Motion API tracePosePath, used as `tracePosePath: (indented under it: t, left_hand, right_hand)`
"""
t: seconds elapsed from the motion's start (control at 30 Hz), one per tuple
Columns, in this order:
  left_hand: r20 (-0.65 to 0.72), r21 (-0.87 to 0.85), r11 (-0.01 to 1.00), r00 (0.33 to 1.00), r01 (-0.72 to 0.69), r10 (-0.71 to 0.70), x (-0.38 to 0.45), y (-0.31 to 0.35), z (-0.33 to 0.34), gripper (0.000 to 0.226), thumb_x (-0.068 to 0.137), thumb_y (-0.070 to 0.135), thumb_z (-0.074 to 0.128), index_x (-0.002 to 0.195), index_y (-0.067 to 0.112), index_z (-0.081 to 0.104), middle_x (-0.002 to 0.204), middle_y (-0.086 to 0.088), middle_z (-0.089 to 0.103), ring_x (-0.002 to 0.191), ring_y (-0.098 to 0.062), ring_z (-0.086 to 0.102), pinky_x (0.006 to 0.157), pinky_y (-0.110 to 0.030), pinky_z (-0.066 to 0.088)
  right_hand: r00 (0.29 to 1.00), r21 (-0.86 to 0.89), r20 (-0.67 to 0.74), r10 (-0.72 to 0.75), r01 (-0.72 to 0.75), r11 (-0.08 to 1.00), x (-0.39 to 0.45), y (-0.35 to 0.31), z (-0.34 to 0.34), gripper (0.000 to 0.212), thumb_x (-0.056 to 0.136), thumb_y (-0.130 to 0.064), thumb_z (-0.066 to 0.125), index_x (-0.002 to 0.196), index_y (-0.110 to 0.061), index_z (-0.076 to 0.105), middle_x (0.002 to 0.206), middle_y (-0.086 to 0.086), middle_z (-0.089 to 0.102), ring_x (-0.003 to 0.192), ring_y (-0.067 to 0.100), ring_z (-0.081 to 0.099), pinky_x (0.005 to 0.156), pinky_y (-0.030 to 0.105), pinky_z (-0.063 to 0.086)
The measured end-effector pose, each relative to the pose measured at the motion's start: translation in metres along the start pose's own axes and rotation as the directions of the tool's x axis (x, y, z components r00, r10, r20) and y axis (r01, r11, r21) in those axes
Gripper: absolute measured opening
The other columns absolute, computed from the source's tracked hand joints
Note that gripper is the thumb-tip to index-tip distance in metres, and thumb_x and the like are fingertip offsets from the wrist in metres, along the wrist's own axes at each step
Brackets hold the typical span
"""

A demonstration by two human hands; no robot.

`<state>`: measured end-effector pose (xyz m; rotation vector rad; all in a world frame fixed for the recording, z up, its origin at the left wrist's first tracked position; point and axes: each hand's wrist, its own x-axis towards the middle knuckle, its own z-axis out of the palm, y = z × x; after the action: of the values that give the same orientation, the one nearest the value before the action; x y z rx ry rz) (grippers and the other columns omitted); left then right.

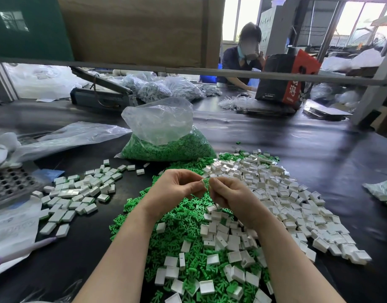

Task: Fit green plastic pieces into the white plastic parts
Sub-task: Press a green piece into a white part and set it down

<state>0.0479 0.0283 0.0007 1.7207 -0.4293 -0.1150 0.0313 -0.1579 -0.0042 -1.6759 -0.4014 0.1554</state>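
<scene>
Two hands raised together over the heap, fingertips nearly touching: left hand pinching a white part, right hand pinching a green piece right against it. Hard to tell whether already seated or only lined up; too small and partly hidden by fingers. Likely risks: green piece going in crooked and jamming, or slipping from so slight a pinch and vanishing among the loose green pieces directly beneath. Also a chance of knocking the heap with the forearms. Unfilled white parts heaped just right of the hands, mingling with green near the wrists. Filled ones apparently lying well left on the black tabletop. Bag of green pieces standing beyond the hands.
</scene>
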Motion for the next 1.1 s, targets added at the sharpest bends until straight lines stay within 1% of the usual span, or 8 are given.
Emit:
tracePosePath:
  t: [0.07, 0.17, 0.27, 0.37, 0.47, 0.6, 0.8, 1.1]
  left_hand:
    - [-0.032, -0.021, 0.999, 0.999, -0.026, 0.026, 0.001, 0.000, 0.004, 0.015, 0.082, 0.024, 0.072, 0.094, 0.016, 0.073, 0.085, -0.005, 0.077, 0.079, -0.014, 0.071, 0.068, -0.018, 0.052]
    - [-0.113, -0.080, 0.996, 0.993, -0.050, 0.041, 0.002, 0.001, 0.010, 0.014, 0.075, 0.026, 0.075, 0.087, 0.020, 0.074, 0.080, 0.004, 0.076, 0.075, -0.004, 0.069, 0.066, -0.013, 0.050]
    - [-0.197, -0.046, 0.996, 0.978, -0.078, 0.068, 0.003, 0.003, 0.015, 0.015, 0.070, 0.030, 0.077, 0.084, 0.024, 0.077, 0.078, 0.008, 0.071, 0.073, -0.003, 0.063, 0.069, -0.013, 0.050]
    - [-0.228, -0.045, 0.995, 0.970, -0.093, 0.080, 0.004, 0.005, 0.019, 0.011, 0.077, 0.016, 0.078, 0.088, 0.017, 0.077, 0.084, 0.001, 0.065, 0.072, -0.001, 0.064, 0.070, -0.012, 0.050]
    - [-0.212, -0.005, 0.996, 0.974, -0.087, 0.084, 0.003, 0.007, 0.022, 0.014, 0.080, 0.008, 0.076, 0.090, 0.017, 0.077, 0.086, -0.001, 0.060, 0.070, 0.001, 0.062, 0.071, -0.014, 0.051]
    - [-0.175, 0.067, 0.995, 0.981, -0.076, 0.087, 0.003, 0.008, 0.021, 0.014, 0.082, 0.005, 0.074, 0.096, 0.009, 0.077, 0.084, 0.001, 0.060, 0.073, 0.000, 0.061, 0.073, -0.015, 0.051]
    - [-0.157, 0.151, 0.983, 0.980, -0.102, 0.125, 0.004, 0.010, 0.021, 0.014, 0.083, 0.005, 0.074, 0.094, 0.012, 0.077, 0.080, 0.007, 0.061, 0.070, 0.002, 0.060, 0.068, -0.011, 0.046]
    - [-0.139, 0.242, 0.958, 0.971, -0.156, 0.193, 0.004, 0.010, 0.024, 0.017, 0.084, 0.003, 0.073, 0.100, 0.006, 0.077, 0.077, 0.008, 0.060, 0.060, 0.005, 0.054, 0.057, -0.010, 0.041]
  right_hand:
    - [1.000, 0.064, -0.008, 0.015, -0.014, 0.998, 0.000, 0.001, 0.000, 0.037, 0.095, -0.040, 0.047, 0.071, -0.013, 0.056, 0.057, -0.001, 0.042, 0.050, 0.009, 0.034, 0.050, 0.022, 0.028]
    - [0.998, 0.105, -0.006, 0.056, -0.055, 0.993, 0.001, 0.004, 0.000, 0.048, 0.093, -0.054, 0.039, 0.074, -0.014, 0.057, 0.060, 0.001, 0.045, 0.051, 0.013, 0.035, 0.051, 0.025, 0.028]
    - [0.995, 0.102, 0.006, 0.095, -0.095, 0.990, 0.004, 0.006, 0.001, 0.065, 0.088, -0.068, 0.030, 0.083, -0.011, 0.061, 0.060, 0.000, 0.048, 0.052, 0.013, 0.037, 0.051, 0.027, 0.028]
    - [0.990, 0.087, 0.054, 0.129, -0.133, 0.987, 0.007, 0.006, 0.004, 0.080, 0.085, -0.073, 0.025, 0.096, -0.003, 0.063, 0.062, -0.001, 0.053, 0.053, 0.010, 0.040, 0.050, 0.025, 0.029]
    - [0.985, 0.192, 0.096, 0.140, -0.156, 0.969, 0.008, 0.007, 0.005, 0.073, 0.088, -0.070, 0.030, 0.094, -0.003, 0.059, 0.063, 0.001, 0.054, 0.055, 0.012, 0.040, 0.051, 0.026, 0.028]
    - [0.982, 0.317, 0.114, 0.149, -0.179, 0.931, 0.008, 0.007, 0.006, 0.057, 0.090, -0.065, 0.040, 0.079, -0.016, 0.065, 0.066, 0.002, 0.050, 0.057, 0.013, 0.040, 0.055, 0.030, 0.025]
    - [0.983, 0.413, 0.101, 0.153, -0.181, 0.892, 0.005, 0.004, 0.006, 0.042, 0.080, -0.062, 0.056, 0.070, -0.024, 0.071, 0.069, -0.002, 0.060, 0.056, 0.008, 0.049, 0.050, 0.018, 0.040]
    - [0.979, 0.442, 0.103, 0.175, -0.203, 0.874, 0.005, 0.004, 0.003, 0.037, 0.077, -0.059, 0.063, 0.071, -0.023, 0.067, 0.068, -0.002, 0.057, 0.052, 0.008, 0.046, 0.046, 0.019, 0.037]
